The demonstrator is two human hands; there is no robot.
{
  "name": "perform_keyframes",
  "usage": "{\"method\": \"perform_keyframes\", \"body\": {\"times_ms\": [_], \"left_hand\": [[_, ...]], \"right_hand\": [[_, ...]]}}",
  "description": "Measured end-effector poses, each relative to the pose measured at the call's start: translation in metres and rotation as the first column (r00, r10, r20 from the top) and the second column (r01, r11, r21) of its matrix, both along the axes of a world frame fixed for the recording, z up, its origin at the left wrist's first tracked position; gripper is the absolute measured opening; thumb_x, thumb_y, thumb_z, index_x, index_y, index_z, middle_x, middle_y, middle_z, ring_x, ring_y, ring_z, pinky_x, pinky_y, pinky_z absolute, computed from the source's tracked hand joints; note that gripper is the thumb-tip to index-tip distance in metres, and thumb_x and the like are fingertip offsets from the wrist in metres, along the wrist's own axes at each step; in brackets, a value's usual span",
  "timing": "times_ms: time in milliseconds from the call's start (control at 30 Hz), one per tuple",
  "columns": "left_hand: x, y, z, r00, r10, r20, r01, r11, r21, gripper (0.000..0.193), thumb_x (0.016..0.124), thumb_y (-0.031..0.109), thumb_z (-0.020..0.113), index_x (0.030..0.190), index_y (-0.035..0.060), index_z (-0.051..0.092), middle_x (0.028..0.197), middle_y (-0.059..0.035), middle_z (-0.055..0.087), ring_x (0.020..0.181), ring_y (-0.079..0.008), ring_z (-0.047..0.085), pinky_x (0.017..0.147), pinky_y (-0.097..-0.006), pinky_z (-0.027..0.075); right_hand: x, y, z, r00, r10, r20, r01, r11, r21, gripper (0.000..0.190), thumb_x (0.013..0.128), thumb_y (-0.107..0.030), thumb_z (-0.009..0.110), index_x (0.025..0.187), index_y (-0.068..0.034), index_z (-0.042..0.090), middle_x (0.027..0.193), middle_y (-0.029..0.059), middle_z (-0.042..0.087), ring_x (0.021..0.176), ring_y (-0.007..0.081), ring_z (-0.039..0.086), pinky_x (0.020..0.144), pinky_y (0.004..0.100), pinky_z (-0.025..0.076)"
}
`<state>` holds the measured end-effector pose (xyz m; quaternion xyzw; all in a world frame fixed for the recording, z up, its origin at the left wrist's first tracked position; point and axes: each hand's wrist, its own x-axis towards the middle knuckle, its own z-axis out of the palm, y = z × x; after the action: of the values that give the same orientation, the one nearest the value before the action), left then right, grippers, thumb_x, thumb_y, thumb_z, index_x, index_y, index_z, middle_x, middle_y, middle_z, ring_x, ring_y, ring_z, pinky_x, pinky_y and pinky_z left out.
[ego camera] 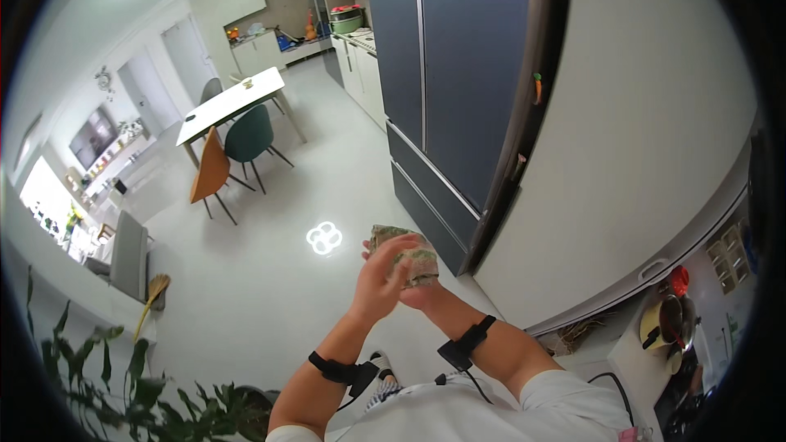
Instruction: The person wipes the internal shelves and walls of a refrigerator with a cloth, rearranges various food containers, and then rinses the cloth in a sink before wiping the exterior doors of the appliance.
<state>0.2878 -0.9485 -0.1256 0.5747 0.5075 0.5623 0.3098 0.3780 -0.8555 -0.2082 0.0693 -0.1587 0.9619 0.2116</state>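
A folded cloth [422,263] with a green and pinkish-beige pattern lies across my right hand [420,294], whose palm and fingers are mostly hidden beneath it. My left hand [388,270] rests over the cloth's near left side, fingers spread across its top. Both hands are together in front of my body, above the floor. Black straps with small boxes and cables are worn on both forearms.
A dark blue refrigerator [466,61] stands ahead, beside a large pale sliding panel [614,135] on the right. Farther left are a white table [236,101], a green chair [249,134] and an orange chair [210,169]. A leafy potted plant [147,390] stands at lower left, with a broom [150,301] beyond.
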Motion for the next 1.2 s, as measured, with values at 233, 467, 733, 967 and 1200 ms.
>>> {"method": "perform_keyframes", "body": {"times_ms": [233,467,733,967,1200], "left_hand": [[-0.103,0.095,-0.019,0.216,-0.240,0.946,0.575,0.814,0.075,0.061,0.116,0.043,0.036,0.155,-0.0030,0.040,0.161,-0.0241,0.046,0.145,-0.0340,0.052,0.117,-0.0446,0.048],[-0.199,0.199,-0.051,0.255,-0.238,0.937,0.736,0.676,-0.028,0.063,0.115,0.047,0.037,0.158,0.0011,0.040,0.158,-0.0219,0.050,0.142,-0.0340,0.053,0.123,-0.0514,0.041],[-0.364,0.272,-0.143,0.607,0.044,0.793,0.534,0.716,-0.448,0.061,0.115,0.047,0.039,0.155,0.0006,0.045,0.154,-0.0198,0.053,0.140,-0.0350,0.053,0.122,-0.0496,0.041],[-0.515,0.291,-0.231,0.549,0.399,0.735,0.340,0.696,-0.632,0.058,0.114,0.042,0.042,0.154,0.0005,0.044,0.155,-0.0193,0.053,0.139,-0.0341,0.053,0.119,-0.0473,0.045],[-0.688,0.336,-0.289,0.657,0.489,0.574,0.232,0.594,-0.770,0.049,0.110,0.026,0.045,0.154,0.0032,0.046,0.152,-0.0155,0.056,0.134,-0.0317,0.056,0.113,-0.0439,0.050]], "right_hand": [[-0.079,0.056,0.041,0.976,0.144,-0.166,-0.192,0.926,-0.324,0.076,0.110,-0.058,0.031,0.163,-0.004,0.035,0.164,0.0209,0.042,0.154,0.0328,0.040,0.131,0.0466,0.028],[-0.119,0.164,0.006,0.899,-0.328,0.289,0.370,0.923,-0.105,0.054,0.112,-0.038,0.036,0.151,-0.004,0.051,0.150,0.0175,0.059,0.135,0.0287,0.061,0.115,0.0406,0.051],[-0.123,0.293,-0.080,0.670,-0.540,0.509,0.653,0.755,-0.060,0.041,0.107,-0.028,0.046,0.136,-0.005,0.063,0.138,0.0153,0.067,0.126,0.0299,0.066,0.108,0.0411,0.054],[-0.120,0.323,0.020,0.498,-0.791,0.355,0.865,0.481,-0.143,0.052,0.106,-0.036,0.047,0.143,-0.002,0.058,0.145,0.0190,0.061,0.132,0.0395,0.061,0.111,0.0597,0.050],[-0.096,0.358,0.134,-0.748,-0.664,-0.009,0.468,-0.537,0.702,0.056,0.110,-0.036,0.046,0.155,-0.003,0.049,0.148,0.0141,0.062,0.138,0.0294,0.058,0.114,0.0405,0.049]]}}
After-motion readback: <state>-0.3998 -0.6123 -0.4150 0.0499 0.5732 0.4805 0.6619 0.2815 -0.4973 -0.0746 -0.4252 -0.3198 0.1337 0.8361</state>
